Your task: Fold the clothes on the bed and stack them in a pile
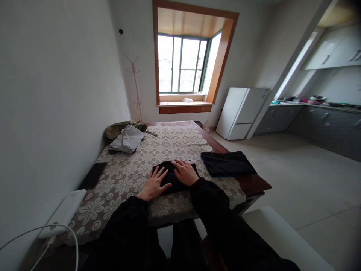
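A black folded cloth [175, 184], perhaps a garment, lies flat near the front edge of the table. My left hand [154, 184] rests on its left side, palm down with the fingers spread. On its upper right part lies my right hand [185, 172], also palm down, fingers stretched out and pointing left. Both hands partly cover the cloth, so its exact kind is hidden. To the right sits another dark folded garment [228, 163] with a blue edge, apart from my hands.
A floral lace tablecloth [124, 184] covers the table. Grey folded clothing [128, 139] and a camouflage bag [117, 130] are at the far left. Along the wall lie a dark flat object [92, 175] and a white power bank [63, 212] with a cable. A white stool [278, 229] stands front right.
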A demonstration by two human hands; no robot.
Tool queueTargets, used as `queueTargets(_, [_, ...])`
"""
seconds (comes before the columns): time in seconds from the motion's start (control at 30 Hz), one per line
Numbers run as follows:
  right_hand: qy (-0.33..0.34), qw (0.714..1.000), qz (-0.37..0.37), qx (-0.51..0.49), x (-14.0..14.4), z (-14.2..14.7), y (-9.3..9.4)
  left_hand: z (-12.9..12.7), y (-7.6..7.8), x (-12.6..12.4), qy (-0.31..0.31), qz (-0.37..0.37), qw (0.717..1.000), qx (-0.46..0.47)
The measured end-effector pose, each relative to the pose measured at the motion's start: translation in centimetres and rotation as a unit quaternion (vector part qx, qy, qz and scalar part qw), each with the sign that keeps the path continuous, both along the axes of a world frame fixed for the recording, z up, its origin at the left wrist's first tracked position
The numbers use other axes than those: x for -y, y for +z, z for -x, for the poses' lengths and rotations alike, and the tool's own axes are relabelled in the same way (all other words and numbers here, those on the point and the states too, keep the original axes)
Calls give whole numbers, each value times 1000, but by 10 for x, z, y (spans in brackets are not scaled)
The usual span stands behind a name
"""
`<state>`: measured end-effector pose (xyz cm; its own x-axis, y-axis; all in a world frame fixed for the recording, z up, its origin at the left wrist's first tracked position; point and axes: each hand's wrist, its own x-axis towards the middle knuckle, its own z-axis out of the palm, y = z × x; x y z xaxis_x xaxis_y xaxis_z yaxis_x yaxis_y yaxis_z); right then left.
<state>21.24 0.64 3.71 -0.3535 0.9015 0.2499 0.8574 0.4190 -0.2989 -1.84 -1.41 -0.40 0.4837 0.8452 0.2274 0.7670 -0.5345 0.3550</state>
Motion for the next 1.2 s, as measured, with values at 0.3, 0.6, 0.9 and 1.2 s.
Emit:
queueTargets(0.3, [-32,992,41,112,-6,1,-31,-2,3,1,26,8,999,-37])
queueTargets(0.6, [-141,986,71,51,-13,-19,-38,4,-8,4,171,-1,985,-10])
queueTargets(0.9, [-304,950,71,25,-8,-46,-45,14,-9,-1,267,17,959,88])
queueTargets(1.2, [-268,962,40,-32,-8,-61,-51,12,4,3,153,109,913,362])
